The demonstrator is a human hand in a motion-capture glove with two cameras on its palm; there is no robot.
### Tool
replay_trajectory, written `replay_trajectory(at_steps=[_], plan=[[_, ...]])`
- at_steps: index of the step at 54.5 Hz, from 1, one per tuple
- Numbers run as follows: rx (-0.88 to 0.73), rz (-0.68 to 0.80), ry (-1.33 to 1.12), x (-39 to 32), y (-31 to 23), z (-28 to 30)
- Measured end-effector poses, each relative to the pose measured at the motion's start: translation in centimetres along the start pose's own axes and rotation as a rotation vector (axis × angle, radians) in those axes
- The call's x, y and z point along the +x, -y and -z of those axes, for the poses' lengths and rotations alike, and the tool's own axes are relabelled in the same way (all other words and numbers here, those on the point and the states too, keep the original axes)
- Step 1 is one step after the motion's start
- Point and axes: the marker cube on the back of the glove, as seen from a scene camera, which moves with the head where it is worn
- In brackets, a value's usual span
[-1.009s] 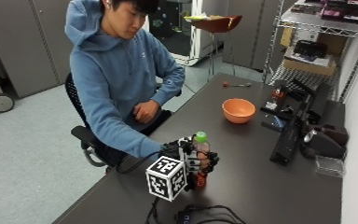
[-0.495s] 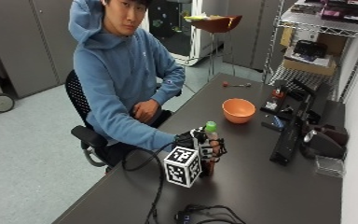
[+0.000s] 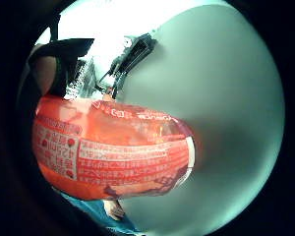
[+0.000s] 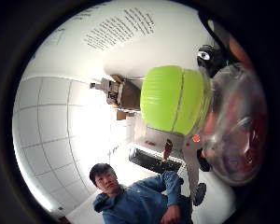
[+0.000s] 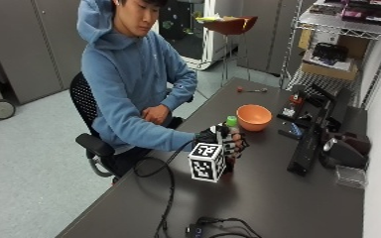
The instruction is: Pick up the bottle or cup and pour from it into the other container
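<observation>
A person's gloved right hand gripped an upright bottle above the dark table, its green cap clear above the fingers, an orange bowl just beyond.

We see a clear plastic bottle with a glossy red printed label and a smooth, bright green plastic cap. The right hand wears a matt black cloth glove. The bench is dark, smooth, with a faint sheen. The bowl looks like smooth orange plastic. The person's hoodie is soft matt blue cloth. The shelf is shiny wire metal.
</observation>
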Motion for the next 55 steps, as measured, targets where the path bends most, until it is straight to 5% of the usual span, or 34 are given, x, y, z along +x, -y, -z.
replay_trajectory(at_steps=[55], plan=[[-0.098,-0.081,-0.679,-11.2,5.3,-4.5]])
